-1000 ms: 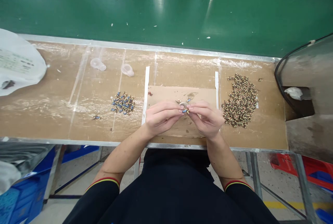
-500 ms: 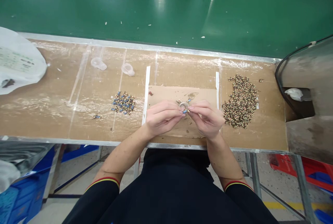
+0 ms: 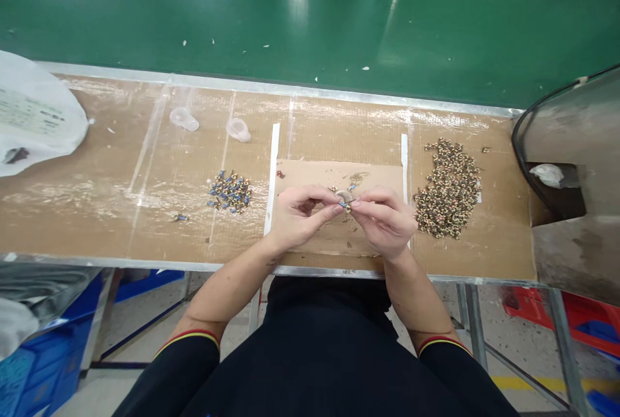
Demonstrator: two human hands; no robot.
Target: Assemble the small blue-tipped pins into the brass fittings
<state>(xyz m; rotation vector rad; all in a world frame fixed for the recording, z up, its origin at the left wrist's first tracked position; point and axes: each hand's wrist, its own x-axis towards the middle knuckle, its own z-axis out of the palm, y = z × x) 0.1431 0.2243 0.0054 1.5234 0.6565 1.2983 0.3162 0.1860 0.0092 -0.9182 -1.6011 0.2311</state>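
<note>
My left hand point(image 3: 305, 213) and my right hand point(image 3: 386, 218) meet over a cardboard sheet point(image 3: 320, 243). Between their fingertips they pinch a small blue-and-brass part point(image 3: 345, 205). Just behind it is a small round clear item point(image 3: 344, 195), partly hidden by the fingers. Another blue-tipped piece point(image 3: 352, 186) lies on the sheet beyond my fingers. A pile of blue-and-brass parts point(image 3: 230, 192) is left of the sheet, with one loose part point(image 3: 181, 217) farther left. To the right lies a larger pile of brass-coloured parts point(image 3: 448, 191).
Two clear plastic cups point(image 3: 184, 119) point(image 3: 238, 129) lie at the back left of the table. A white bag point(image 3: 39, 113) is at the far left. On the right stands a metal housing point(image 3: 581, 146) with a black cable. A green surface point(image 3: 339, 23) runs behind the table.
The fingers of my left hand have shifted and bent into a more rounded pinch. The held part has turned slightly. White specks on the green surface have moved left.
</note>
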